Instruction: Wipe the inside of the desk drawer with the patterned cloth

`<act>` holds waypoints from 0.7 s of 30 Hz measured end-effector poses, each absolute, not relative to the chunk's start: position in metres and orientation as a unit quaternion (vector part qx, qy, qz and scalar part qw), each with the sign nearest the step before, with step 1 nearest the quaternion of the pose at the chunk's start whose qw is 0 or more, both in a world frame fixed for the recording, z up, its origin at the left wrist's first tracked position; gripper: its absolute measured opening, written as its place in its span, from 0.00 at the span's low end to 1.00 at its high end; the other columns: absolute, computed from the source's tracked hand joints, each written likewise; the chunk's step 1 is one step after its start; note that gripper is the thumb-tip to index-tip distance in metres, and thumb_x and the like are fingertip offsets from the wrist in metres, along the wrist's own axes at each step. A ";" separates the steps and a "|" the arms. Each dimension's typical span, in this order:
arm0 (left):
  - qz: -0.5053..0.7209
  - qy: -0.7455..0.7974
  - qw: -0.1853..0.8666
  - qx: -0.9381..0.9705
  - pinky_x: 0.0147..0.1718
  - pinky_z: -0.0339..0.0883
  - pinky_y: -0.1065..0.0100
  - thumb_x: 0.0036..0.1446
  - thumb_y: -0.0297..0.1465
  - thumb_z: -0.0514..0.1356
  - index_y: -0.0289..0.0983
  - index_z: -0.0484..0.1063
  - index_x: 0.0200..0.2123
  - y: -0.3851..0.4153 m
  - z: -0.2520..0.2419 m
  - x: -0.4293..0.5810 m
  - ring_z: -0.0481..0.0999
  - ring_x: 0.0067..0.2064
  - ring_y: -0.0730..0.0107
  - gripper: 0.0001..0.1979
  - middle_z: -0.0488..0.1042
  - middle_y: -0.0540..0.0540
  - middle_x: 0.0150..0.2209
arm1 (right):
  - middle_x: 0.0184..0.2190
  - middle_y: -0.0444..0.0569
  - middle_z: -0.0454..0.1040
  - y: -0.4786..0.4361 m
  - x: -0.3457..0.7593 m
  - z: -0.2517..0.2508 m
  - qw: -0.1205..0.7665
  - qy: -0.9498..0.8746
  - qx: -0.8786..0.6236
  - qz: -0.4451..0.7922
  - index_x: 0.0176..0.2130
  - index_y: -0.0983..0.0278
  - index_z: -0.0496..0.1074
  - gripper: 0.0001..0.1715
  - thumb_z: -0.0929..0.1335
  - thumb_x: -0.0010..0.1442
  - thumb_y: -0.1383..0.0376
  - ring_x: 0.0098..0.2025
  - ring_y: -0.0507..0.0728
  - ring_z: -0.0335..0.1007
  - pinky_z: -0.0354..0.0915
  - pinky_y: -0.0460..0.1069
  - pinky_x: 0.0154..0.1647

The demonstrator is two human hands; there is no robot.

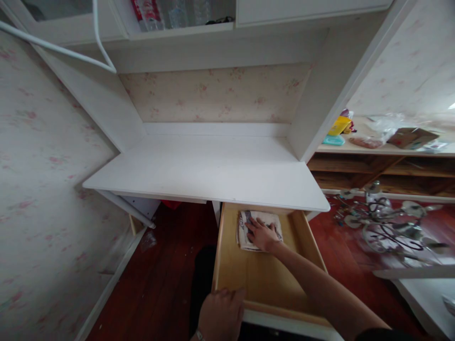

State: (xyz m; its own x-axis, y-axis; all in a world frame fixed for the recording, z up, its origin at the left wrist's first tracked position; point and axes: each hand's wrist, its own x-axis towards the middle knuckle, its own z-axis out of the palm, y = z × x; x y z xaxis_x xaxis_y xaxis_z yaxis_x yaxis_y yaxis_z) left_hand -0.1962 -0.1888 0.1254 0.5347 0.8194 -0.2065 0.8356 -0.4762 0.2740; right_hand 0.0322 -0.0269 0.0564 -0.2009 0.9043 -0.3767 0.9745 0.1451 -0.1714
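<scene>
Facing me at the middle of the view is the white desk [213,166], its hutch rising toward twelve, with bottles [177,14] at eleven o'clock, probably up there to keep them off the desktop. A low shelf [355,163] sits at three, loaded on top with bags and a box. Toward four, a chandelier [377,208] rests on the red floor, its curved arms perhaps too sprawling for a shelf.

Between five and six, the drawer [256,284] stands pulled well out, which lets an arm reach deep inside. The folded cloth [244,237] lies on its bottom, toward the drawer's own eleven o'clock; the folding seems to make a flat pad that suits a palm. On it rests the right hand [262,234], fingers a little spread; whether they pinch any fabric I cannot tell. At the drawer's seven o'clock corner, the left hand [223,310] curls narrowly over the rim, likely to steady it.
</scene>
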 end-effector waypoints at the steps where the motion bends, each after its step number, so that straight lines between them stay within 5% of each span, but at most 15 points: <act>1: -0.016 0.485 0.166 0.859 0.32 0.65 0.67 0.59 0.27 0.52 0.47 0.68 0.49 -0.189 0.125 -0.197 0.78 0.37 0.63 0.16 0.78 0.49 0.34 | 0.70 0.47 0.44 -0.029 0.051 0.057 0.094 0.740 0.640 -0.184 0.66 0.50 0.53 0.32 0.57 0.63 0.54 0.68 0.68 0.37 0.44 0.79 0.55; 7: 0.006 0.507 0.151 0.848 0.34 0.65 0.66 0.63 0.29 0.49 0.46 0.69 0.46 -0.197 0.126 -0.196 0.77 0.35 0.64 0.13 0.77 0.50 0.32 | 0.70 0.52 0.42 -0.035 0.123 0.060 0.084 0.702 0.686 -0.174 0.66 0.61 0.55 0.40 0.63 0.59 0.51 0.69 0.66 0.39 0.55 0.62 0.60; 16: 0.020 0.524 0.161 0.836 0.35 0.65 0.66 0.64 0.27 0.48 0.46 0.69 0.46 -0.207 0.133 -0.196 0.77 0.35 0.66 0.14 0.77 0.52 0.32 | 0.67 0.59 0.50 -0.086 0.108 0.076 0.095 0.734 0.624 -0.250 0.65 0.67 0.59 0.46 0.69 0.51 0.56 0.65 0.69 0.50 0.56 0.59 0.60; 21: 0.035 0.522 0.155 0.838 0.35 0.64 0.68 0.63 0.26 0.49 0.46 0.70 0.47 -0.207 0.130 -0.196 0.77 0.35 0.68 0.15 0.77 0.51 0.32 | 0.67 0.56 0.50 -0.147 0.106 0.082 0.102 0.746 0.601 -0.268 0.64 0.61 0.60 0.51 0.73 0.43 0.58 0.64 0.69 0.49 0.60 0.59 0.58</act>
State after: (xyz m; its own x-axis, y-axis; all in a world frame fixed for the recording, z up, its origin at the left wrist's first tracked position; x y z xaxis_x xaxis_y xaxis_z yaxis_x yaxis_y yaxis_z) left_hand -0.1960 -0.2067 0.1298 0.4521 0.8859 -0.1038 0.8644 -0.4064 0.2959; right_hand 0.1064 -0.1467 0.0815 -0.2558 0.8419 -0.4752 0.9516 0.1325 -0.2775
